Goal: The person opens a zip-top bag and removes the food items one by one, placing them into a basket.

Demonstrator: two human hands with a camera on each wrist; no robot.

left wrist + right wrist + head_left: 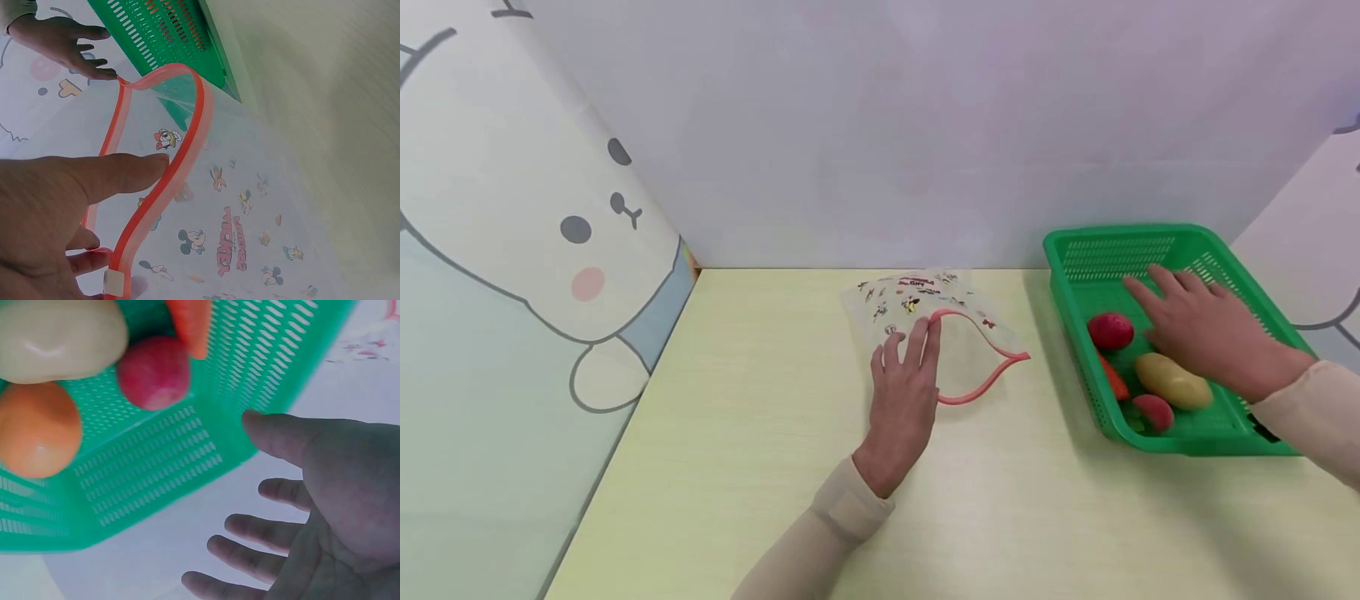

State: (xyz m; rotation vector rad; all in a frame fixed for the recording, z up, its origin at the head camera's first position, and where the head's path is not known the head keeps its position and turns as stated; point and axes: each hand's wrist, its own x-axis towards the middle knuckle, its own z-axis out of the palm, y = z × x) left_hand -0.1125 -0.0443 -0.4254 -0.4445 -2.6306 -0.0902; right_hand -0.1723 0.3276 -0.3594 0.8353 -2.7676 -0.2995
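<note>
My left hand (904, 400) holds a clear zip bag (262, 187) at its mouth. The thumb (131, 172) lies across the red zip strip, and a white slider (114, 282) sits by the lower fingers. Cartoon figures are printed on the bag, and its mouth gapes toward the right. Over the green basket (1078, 408), my right hand (1213, 329) hovers with spread fingers and nothing in its grasp. Inside the basket are a potato (1174, 382), a carrot (1112, 379), a round red item (1111, 331), a pinkish-red one (1153, 412) and an orange round one (40, 428).
The pale wooden table (760, 450) carries the bag and, at the right, the basket. A white sheet (850, 133) stands behind the table's back edge. A cartoon-printed panel (497, 417) borders the left side.
</note>
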